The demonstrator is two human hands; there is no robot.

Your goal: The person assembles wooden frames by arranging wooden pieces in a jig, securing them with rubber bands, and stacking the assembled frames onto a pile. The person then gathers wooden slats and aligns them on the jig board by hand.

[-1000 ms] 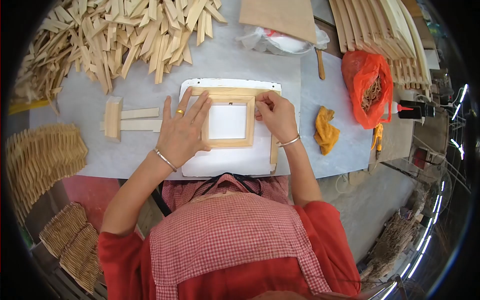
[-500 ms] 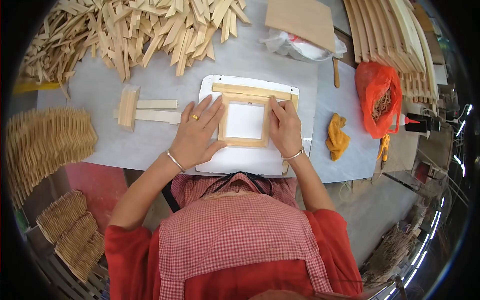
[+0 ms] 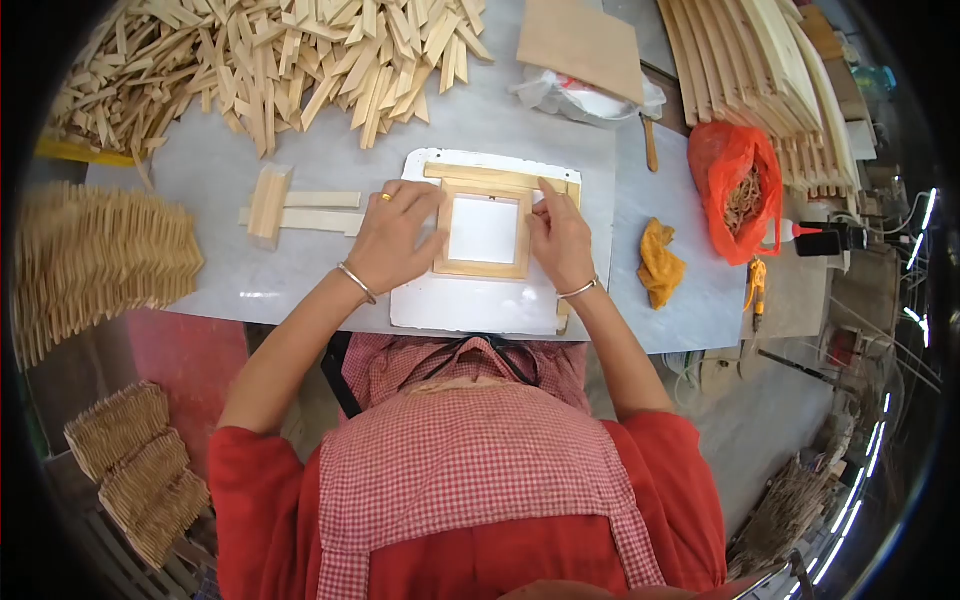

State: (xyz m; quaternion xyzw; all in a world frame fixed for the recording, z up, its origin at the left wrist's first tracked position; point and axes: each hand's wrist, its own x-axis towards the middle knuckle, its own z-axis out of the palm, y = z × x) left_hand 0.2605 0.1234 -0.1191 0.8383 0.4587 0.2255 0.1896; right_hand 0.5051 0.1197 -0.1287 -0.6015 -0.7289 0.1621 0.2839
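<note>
A small square wooden frame [image 3: 480,269] lies flat on a white board [image 3: 470,308], against a wooden strip [image 3: 500,178] along the board's top. My left hand [image 3: 398,238] grips the frame's left side, its fingers bent over the upper left corner and the thumb lower down. On the opposite side, my right hand [image 3: 562,242] holds the right bar with curled fingers, while its index finger points up near the upper right corner. Left of the board, a wooden block [image 3: 269,207] lies across two pale flat strips [image 3: 315,219].
Loose wooden pieces [image 3: 270,75] heap at the back left, above stacked pieces [image 3: 110,255]. To the right are an orange cloth [image 3: 660,265], a red plastic bag [image 3: 712,170] and a brown-handled tool [image 3: 651,146]. A brown board [image 3: 580,45] rests on a clear plastic bag.
My left fingers have gone from lying nearly flat beside the frame to bent at its edge. My right index finger has straightened upward. The whole view has shifted slightly.
</note>
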